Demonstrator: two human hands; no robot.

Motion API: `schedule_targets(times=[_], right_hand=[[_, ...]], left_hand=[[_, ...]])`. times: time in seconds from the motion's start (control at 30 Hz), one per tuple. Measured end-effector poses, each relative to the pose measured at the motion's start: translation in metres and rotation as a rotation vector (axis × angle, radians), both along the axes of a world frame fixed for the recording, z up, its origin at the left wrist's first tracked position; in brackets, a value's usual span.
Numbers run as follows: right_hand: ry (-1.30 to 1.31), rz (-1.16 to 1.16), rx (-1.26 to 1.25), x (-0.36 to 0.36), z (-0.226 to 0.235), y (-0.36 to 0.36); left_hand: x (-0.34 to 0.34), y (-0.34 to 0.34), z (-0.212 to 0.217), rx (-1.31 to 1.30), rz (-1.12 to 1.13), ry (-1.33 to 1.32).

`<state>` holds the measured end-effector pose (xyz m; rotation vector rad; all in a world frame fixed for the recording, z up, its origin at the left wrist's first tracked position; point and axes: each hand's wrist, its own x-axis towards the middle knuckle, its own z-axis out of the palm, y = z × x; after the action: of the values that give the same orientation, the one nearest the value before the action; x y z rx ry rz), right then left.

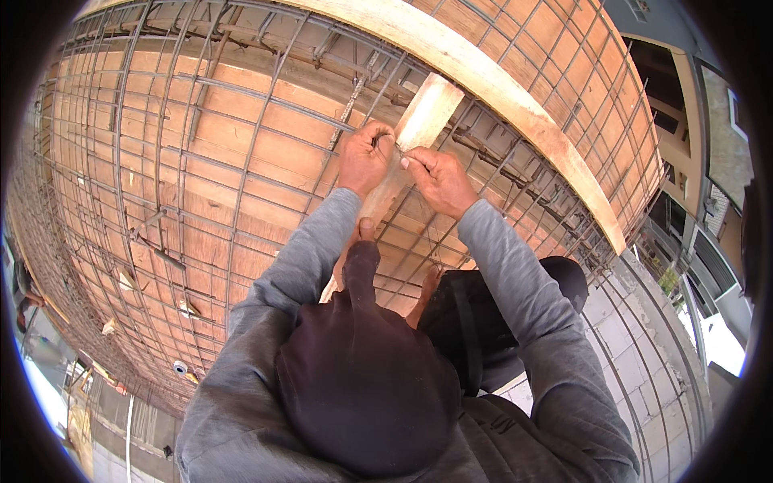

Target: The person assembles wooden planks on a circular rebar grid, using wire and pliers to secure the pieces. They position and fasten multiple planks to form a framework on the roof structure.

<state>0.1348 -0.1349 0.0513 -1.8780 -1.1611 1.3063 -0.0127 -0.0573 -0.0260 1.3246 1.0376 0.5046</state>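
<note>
My left hand (pixel 365 158) is closed, its thumb and forefinger curled around a thin wire (pixel 400 150) just in front of a short wooden board (pixel 431 111). My right hand (pixel 443 181) pinches at the same wire from the other side, thumb against forefinger. Only a short piece of the wire shows between the fingers; its ends cannot be made out. Both hands are close together over a grid of steel reinforcing bars (pixel 262 125). The short board slants away under a long plank (pixel 515 97), which looks bent by the lens.
Plywood sheets (pixel 209 97) lie behind the bar grid. My bare foot (pixel 429 283) is on the bars below my hands. A block wall (pixel 636 346) with bars before it is at the lower right. A building (pixel 692 137) stands beyond, and another person's arm (pixel 31 296) shows at far left.
</note>
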Motion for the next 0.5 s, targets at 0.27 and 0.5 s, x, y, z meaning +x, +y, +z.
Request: schedule_targets(times=[0.27, 0.5], right_hand=[[-0.217, 0.179, 0.261, -0.004, -0.006, -0.016], [-0.401, 0.278, 0.198, -0.046, -0.032, -0.013]], left_hand=[[0.006, 0.002, -0.022, -0.239, 0.081, 0.019], [0.012, 0.058, 0.009, 0.564, -0.599, 0.189]])
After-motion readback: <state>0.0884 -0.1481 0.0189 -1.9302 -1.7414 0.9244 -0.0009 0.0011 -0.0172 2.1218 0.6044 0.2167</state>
